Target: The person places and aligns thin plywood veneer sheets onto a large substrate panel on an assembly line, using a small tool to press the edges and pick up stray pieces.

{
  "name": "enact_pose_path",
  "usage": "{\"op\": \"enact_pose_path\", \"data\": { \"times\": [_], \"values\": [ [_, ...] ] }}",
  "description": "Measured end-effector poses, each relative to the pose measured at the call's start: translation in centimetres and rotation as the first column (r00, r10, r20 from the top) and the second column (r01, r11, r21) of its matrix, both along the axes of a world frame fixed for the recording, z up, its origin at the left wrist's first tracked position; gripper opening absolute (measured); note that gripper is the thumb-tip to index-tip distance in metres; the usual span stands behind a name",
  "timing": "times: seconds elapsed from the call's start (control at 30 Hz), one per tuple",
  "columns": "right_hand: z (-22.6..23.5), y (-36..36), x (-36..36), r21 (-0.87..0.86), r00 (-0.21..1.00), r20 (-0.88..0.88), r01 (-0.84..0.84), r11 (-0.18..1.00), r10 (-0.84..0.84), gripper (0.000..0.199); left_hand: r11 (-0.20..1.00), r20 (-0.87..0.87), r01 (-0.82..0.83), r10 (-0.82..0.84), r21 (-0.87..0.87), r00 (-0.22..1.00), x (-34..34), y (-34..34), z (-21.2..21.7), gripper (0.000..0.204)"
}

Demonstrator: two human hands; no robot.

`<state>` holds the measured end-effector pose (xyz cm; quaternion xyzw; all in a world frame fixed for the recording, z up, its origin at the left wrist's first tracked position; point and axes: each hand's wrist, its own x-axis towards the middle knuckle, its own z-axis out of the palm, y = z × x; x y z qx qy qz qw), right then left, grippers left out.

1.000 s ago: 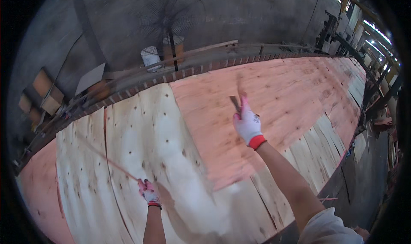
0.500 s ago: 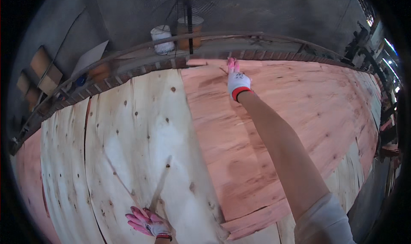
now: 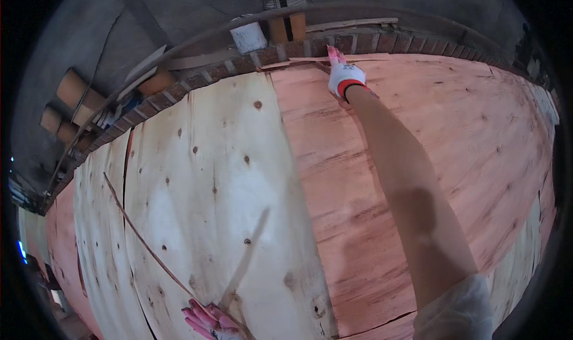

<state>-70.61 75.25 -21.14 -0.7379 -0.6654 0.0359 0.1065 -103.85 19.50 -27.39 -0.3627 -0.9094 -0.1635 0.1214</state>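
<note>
Reaching far across the table, the right hand (image 3: 345, 76) lies flat, fingers together, on the reddish veneer sheet's (image 3: 418, 161) far edge; the left hand (image 3: 210, 323) pinches a thin strip (image 3: 143, 240) running away leftward over the pale sheet (image 3: 203, 179).

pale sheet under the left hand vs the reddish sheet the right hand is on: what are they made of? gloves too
Pale sheet: looks like thin raw wood veneer, unfinished; dark knots, grain lines, long splits.
Reddish sheet: likely veneer too, matt pink-red, grain showing; dyed or naturally red, can't tell.
Gloves on left hand and right hand: apparently knit fabric with pink-red coated fingers, red cuff on the right.
</note>
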Motion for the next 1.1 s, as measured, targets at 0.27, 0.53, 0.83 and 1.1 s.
{"op": "enact_pose_path", "data": {
  "times": [0.27, 0.53, 0.83, 1.1],
  "values": [
    [2.8, 0.0, 2.7, -0.326, 0.969, -0.126, -0.245, 0.913, 0.215, 0.089, 0.974, -0.043, -0.055, 0.047, -0.218, 0.998, 1.7, 1.4, 2.6, 0.049],
    [0.7, 1.6, 2.0, -0.207, 0.971, 0.063, -0.212, 0.955, 0.229, 0.063, 0.973, -0.091, 0.218, -0.224, -0.075, 0.970, -0.4, -0.8, 1.1, 0.055],
    [9.8, -17.9, -0.8, -0.119, 0.854, -0.099, -0.519, 0.846, 0.510, 0.026, 0.991, -0.134, 0.012, -0.029, -0.130, 0.991, 1.3, -0.1, 2.0, 0.060],
    [9.2, -65.9, 7.9, -0.390, 0.396, -0.900, -0.541, 0.745, -0.184, 0.042, 0.948, -0.736, -0.245, 0.016, -0.204, 0.676, -2.8, -0.2, -3.7, 0.056]
  ]
}}
